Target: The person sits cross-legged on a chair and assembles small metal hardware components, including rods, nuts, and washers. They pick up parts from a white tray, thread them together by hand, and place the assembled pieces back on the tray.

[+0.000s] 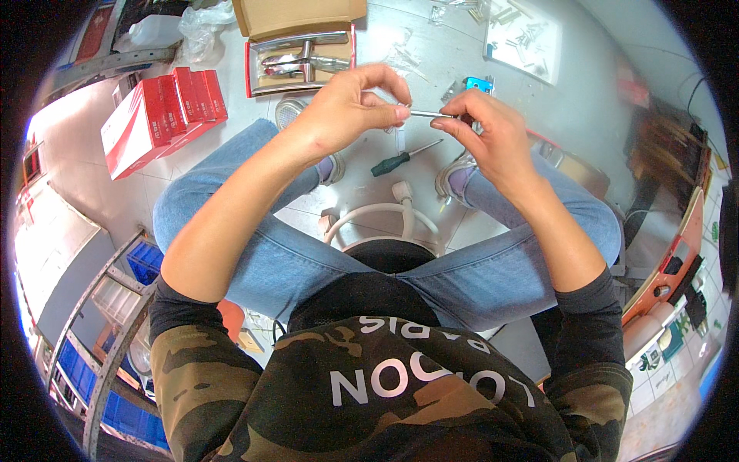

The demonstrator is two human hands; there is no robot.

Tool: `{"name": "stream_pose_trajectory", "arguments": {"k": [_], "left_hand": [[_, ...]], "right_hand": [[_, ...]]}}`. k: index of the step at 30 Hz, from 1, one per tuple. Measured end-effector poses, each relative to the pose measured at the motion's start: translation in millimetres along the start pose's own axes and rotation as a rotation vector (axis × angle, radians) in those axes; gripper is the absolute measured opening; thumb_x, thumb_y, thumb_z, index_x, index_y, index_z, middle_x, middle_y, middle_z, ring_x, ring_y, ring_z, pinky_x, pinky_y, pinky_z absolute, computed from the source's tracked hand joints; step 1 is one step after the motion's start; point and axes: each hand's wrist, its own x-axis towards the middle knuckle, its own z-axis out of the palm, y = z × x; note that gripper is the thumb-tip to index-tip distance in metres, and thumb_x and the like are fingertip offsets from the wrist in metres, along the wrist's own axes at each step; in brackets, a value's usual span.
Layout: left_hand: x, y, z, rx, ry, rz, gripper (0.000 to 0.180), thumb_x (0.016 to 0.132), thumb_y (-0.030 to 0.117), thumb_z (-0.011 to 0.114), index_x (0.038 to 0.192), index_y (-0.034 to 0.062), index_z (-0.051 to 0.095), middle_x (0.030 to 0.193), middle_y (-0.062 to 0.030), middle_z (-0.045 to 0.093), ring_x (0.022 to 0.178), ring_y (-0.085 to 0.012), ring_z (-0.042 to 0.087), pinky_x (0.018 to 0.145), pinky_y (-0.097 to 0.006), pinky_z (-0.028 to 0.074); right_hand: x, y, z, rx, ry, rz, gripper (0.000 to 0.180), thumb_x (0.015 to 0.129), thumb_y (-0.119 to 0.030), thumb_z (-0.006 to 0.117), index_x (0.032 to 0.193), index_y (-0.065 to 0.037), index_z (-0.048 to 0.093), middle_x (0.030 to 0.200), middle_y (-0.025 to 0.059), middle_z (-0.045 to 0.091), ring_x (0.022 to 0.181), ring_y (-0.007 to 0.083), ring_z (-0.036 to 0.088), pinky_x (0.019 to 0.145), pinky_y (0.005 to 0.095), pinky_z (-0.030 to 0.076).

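- Gripping a thin metal rod (428, 115) at upper centre of the frame, both hands meet above the knees.
- Left hand (350, 108): fingers curled, thumb and fingertips pinched on the left end of the rod.
- Right hand (493, 131): fingers closed around the right end of the rod, thumb pressed against it.
- Rod position: held roughly level between the two hands, clear of the floor.
- Screwdriver (400, 159): green handle, lies on the floor just below the hands, between the two feet, blade pointing to the upper right.
- Open cardboard box (302, 46): top centre of the frame, red-edged, holds a metal lever handle set; it sits above the left hand.
- Red and white boxes (158, 115): stacked in a row at upper left, well apart from the hands.
- Blue object (477, 83): small, on the floor just above the right hand, partly hidden by it.
- Small metal parts (523, 35): scattered on a pale sheet at upper right; individual pieces too small to identify.
- White hose (381, 212): curves on the floor at centre, between the legs, below the screwdriver.
- Person: seated, in blue jeans (254, 254) and a camouflage shirt.
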Motion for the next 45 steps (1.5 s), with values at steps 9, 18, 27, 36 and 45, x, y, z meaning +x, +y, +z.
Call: {"name": "stream_pose_trajectory", "arguments": {"k": [9,18,27,36,45], "left_hand": [[-0.7,-1.0,-0.2,-0.072,-0.02,-0.102,0.024,0.082,0.025,0.056,0.085,0.0011,0.059,0.079,-0.0049,0.059,0.071,-0.0103,0.057,0.069,-0.023,0.048],[0.2,-3.1,-0.2,0.064,0.086,0.031,0.016,0.079,0.016,0.06,0.084,0.0009,0.059,0.075,-0.0033,0.058,0.07,-0.0093,0.055,0.063,-0.021,0.045],[11.5,-39.8,-22.6,0.179,0.145,-0.006,0.03,0.082,0.026,0.052,0.095,0.0001,0.057,0.088,-0.0115,0.06,0.079,-0.0179,0.057,0.073,-0.03,0.045],[137.4,-165.8,-139.7,1.294,0.614,-0.051,0.036,0.069,0.01,0.055,0.105,0.0046,0.051,0.1,-0.0124,0.052,0.098,-0.0294,0.049,0.082,-0.041,0.04],[150.7,-202.0,-177.6,1.101,0.575,-0.069,0.025,0.07,0.008,0.053,0.095,0.0071,0.058,0.091,-0.0136,0.056,0.09,-0.0305,0.053,0.076,-0.04,0.043]], "right_hand": [[1.0,-0.8,-0.2,0.001,0.011,-0.022,0.018,0.069,-0.018,0.066,0.073,-0.005,0.055,0.066,0.0065,0.054,0.055,0.0209,0.052,0.049,0.0302,0.04],[2.2,-6.0,-2.9,0.042,-0.023,0.055,0.018,0.072,-0.018,0.064,0.079,-0.004,0.056,0.071,0.0066,0.055,0.056,0.0187,0.053,0.051,0.0281,0.042],[14.3,-25.3,-3.3,-0.029,-0.058,0.236,0.009,0.075,-0.007,0.059,0.08,-0.001,0.056,0.073,0.0056,0.055,0.063,0.0139,0.051,0.059,0.0244,0.04],[21.2,-17.4,-16.8,0.149,-0.023,0.378,0.009,0.069,-0.001,0.063,0.076,0.0,0.056,0.072,0.0086,0.055,0.063,0.0163,0.051,0.06,0.0247,0.04],[42.0,9.6,-34.5,0.291,0.029,0.562,0.012,0.066,0.007,0.061,0.074,0.001,0.054,0.072,0.0089,0.056,0.065,0.0147,0.051,0.061,0.0237,0.04]]}}
